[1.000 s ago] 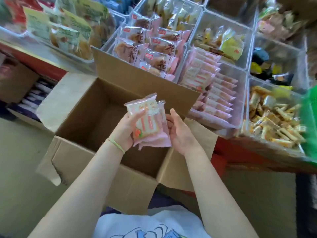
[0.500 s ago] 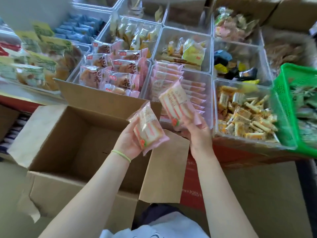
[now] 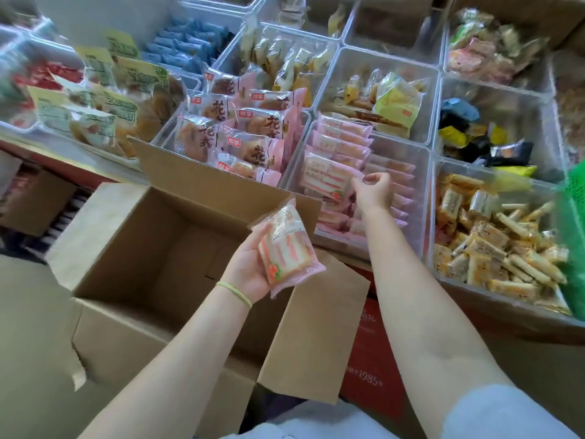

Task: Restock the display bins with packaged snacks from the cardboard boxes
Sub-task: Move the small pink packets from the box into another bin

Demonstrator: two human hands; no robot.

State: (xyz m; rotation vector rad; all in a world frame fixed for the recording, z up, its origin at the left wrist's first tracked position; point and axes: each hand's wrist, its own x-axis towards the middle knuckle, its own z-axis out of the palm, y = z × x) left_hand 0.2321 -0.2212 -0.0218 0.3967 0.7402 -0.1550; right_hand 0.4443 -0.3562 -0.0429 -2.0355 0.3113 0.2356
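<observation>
meanwhile left hand (image 3: 250, 270) grips one pink snack pack (image 3: 286, 248); right hand (image 3: 373, 188) pinches another pack (image 3: 326, 177) over the bin (image 3: 424, 198).

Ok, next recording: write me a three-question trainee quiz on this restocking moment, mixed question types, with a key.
1. True or false: the left hand is empty.
2. Multiple choice: the right hand is setting its pink striped cake pack into which bin? A) the clear bin of matching pink packs B) the green basket C) the bin of blue packs
3. Fill in: the cardboard box in front of the person has its flaps ____.

Key:
1. False; it holds a pink striped cake pack.
2. A.
3. Open; no packs are visible in the part of its inside that shows.
</observation>
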